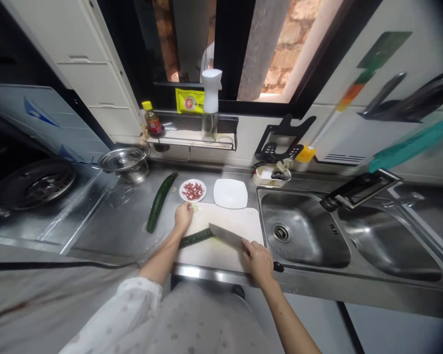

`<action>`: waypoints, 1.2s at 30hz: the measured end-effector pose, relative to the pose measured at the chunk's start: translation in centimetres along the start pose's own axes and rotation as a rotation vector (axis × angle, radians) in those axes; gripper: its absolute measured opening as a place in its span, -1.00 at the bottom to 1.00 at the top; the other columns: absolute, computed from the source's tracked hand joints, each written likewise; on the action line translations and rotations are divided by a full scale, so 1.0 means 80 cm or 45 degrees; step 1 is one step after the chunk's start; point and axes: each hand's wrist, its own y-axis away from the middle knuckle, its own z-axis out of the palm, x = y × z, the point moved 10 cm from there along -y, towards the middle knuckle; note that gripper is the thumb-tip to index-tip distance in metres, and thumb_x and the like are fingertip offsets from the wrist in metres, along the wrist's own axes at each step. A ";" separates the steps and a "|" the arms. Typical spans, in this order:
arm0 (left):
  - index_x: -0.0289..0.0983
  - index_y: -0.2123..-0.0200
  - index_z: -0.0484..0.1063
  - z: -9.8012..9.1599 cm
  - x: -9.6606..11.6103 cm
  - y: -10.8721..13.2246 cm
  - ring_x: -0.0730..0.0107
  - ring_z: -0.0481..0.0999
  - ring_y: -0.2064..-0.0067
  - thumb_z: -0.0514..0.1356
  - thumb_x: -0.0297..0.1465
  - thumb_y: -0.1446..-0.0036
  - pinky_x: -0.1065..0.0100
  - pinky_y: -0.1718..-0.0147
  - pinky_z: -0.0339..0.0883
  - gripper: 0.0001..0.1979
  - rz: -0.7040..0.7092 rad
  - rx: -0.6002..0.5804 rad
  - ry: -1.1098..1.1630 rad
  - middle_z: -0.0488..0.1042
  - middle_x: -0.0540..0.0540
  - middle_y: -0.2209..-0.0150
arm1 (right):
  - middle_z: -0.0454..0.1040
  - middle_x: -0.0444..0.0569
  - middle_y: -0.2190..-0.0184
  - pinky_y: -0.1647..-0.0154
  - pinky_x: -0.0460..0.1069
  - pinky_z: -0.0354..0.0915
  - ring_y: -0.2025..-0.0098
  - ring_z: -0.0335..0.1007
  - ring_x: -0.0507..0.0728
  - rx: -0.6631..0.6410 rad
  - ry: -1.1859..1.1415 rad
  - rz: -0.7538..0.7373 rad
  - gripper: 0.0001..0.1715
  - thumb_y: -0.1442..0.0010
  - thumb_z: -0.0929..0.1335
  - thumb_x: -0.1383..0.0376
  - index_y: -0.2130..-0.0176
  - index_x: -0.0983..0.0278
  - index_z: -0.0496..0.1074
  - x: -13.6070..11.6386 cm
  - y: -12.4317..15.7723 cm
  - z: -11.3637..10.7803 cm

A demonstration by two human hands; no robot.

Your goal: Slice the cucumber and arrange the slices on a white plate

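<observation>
My right hand [259,259] is wrapped round the handle of a kitchen knife [227,237]. The blade's tip end meets the right end of a dark green cucumber [197,238] lying on the white cutting board [221,216]. My left hand [183,216] is over the board's upper left corner, its fingers drawn together beside a pale cucumber slice [195,209]. What these fingers hold, if anything, is too small to make out. My left forearm crosses in front of the cucumber's left end. A second, whole cucumber [161,202] lies on the steel counter to the left.
Behind the board stand a plate of chopped red pieces [192,190] and a white square plate [230,193]. A double sink [302,228] with a black faucet [362,189] is at right. A lidded steel pot [127,163] stands back left, near a stove [33,184].
</observation>
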 end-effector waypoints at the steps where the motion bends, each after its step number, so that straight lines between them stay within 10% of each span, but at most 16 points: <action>1: -0.25 0.12 0.51 0.000 0.002 0.002 0.26 0.48 0.15 0.14 -0.34 -0.13 0.36 0.18 0.24 -0.73 0.030 -0.003 -0.020 0.55 -0.16 0.18 | 0.48 -0.02 0.36 0.23 -0.06 0.10 0.25 0.36 0.11 0.003 -0.007 0.007 -0.60 -0.18 0.29 0.34 -0.02 0.23 0.46 0.001 0.001 -0.001; 13: -0.24 0.17 0.52 -0.016 0.019 0.026 0.21 0.43 0.09 0.18 -0.28 -0.12 0.29 0.07 0.25 -0.75 0.116 0.065 0.024 0.49 -0.15 0.18 | 0.55 -0.01 0.17 0.13 -0.08 0.22 0.14 0.44 0.11 -0.036 -0.447 0.242 -0.57 -0.28 0.16 0.22 0.05 0.23 0.50 0.000 -0.006 -0.006; 24: -0.17 0.16 0.54 -0.016 0.098 0.150 0.29 0.45 0.14 0.13 -0.29 -0.22 0.27 0.10 0.30 -0.78 0.805 -0.086 0.200 0.49 -0.11 0.22 | 0.56 0.06 0.19 0.22 -0.12 0.19 0.16 0.45 0.11 -0.272 -0.537 0.230 -0.59 -0.33 0.12 0.25 0.08 0.31 0.46 -0.057 -0.027 -0.007; 36: -0.17 0.09 0.54 0.017 0.106 0.151 0.32 0.47 0.12 0.10 -0.33 -0.25 0.29 0.08 0.34 -0.74 0.987 -0.145 0.151 0.52 -0.13 0.18 | 0.53 0.17 0.15 0.18 -0.04 0.20 0.11 0.45 0.17 -0.383 -0.351 0.261 -0.62 -0.33 0.12 0.28 0.02 0.34 0.38 -0.076 -0.027 -0.001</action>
